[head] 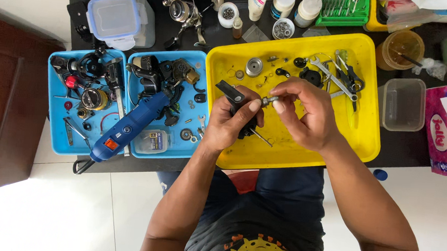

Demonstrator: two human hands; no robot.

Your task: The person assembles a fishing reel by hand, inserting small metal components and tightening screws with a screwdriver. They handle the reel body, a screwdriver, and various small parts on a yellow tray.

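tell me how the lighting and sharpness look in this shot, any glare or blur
Head view: even daylight, soft shadows; the floor at lower left is washed out by glare. The yellow tray and blue rotary tool are sharp; the small metal part between the left hand and right hand is slightly soft.

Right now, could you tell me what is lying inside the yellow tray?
In the yellow tray: a metal spool, wrenches, small parts. Both hands cover its middle.

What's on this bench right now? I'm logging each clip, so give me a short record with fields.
left hand: holds a black handle part over the yellow tray
right hand: pinches a small metal piece
in tray: wrench, metal spool
left of tray: two blue trays, blue rotary tool
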